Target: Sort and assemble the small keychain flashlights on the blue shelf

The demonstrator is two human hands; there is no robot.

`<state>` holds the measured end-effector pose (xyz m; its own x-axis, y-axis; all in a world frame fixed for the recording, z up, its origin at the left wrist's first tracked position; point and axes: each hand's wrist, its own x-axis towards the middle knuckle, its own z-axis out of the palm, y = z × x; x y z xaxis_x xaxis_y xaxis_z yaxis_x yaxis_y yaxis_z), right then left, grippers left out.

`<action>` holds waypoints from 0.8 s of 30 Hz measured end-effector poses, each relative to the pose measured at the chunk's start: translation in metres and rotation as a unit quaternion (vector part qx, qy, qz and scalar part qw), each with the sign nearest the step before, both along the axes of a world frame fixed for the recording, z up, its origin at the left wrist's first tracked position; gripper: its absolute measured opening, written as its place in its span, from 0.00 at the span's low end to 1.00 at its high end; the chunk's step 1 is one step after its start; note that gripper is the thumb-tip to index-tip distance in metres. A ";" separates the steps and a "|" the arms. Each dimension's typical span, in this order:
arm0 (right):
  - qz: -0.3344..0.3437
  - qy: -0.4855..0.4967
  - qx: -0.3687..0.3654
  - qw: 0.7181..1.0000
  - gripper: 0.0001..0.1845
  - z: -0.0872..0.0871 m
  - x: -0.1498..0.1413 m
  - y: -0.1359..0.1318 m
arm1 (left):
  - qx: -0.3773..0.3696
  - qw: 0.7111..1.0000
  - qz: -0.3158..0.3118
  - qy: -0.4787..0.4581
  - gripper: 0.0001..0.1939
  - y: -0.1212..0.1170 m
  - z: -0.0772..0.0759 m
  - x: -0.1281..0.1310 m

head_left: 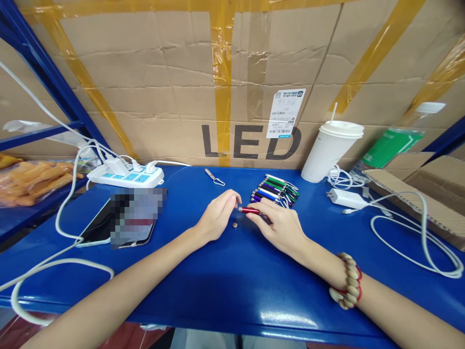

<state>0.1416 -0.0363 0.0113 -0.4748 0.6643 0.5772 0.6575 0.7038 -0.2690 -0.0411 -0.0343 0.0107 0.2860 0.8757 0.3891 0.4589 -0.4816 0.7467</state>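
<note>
Right hand (pixel 279 227) pinches a red metal tube (pixel 249 210) between thumb and fingers, tube lying roughly level just above the bench (pixel 232 291), silver end toward the left hand. Left hand (pixel 217 216) is beside that end, fingers curled together and bent over; can't tell if it grips anything or touches the tube. Small round button-like piece (pixel 234 225) on the bench between the hands, just below the tube from here. Beaded bracelet (pixel 349 282) on the right wrist. Just beyond the right hand: row of slim tubes (pixel 271 191) in silver, green, purple, blue, packed side by side, straps at their right ends. One lone silver tube (pixel 209 174) with a loop strap lies farther back, beyond the left hand. Left side: two phones (pixel 102 222), partly pixelated, with a white power strip (pixel 127 175) behind, plugs in it. Right side: white lidded cup (pixel 329 151) with straw, green-labelled bottle (pixel 392 145) tilted, white charger (pixel 347 198) and cable, open carton (pixel 421 194). Big taped box (pixel 170 87) marked LED stands along the back.
</note>
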 end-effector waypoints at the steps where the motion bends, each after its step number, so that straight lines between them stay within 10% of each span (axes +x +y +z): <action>1: -0.003 -0.004 -0.002 1.000 0.17 0.000 0.000 0.000 | 0.002 1.000 -0.001 0.000 0.20 0.000 0.000 0.000; 24: -0.132 -0.198 -0.044 0.970 0.16 0.004 -0.002 -0.001 | 0.041 0.934 0.199 0.295 0.21 0.010 -0.008 -0.008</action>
<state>0.1399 -0.0373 0.0158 -0.4547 0.8315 0.3191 0.8758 0.4826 -0.0094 -0.0486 -0.0246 0.0029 0.1310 0.9322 0.3373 0.9335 -0.2305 0.2747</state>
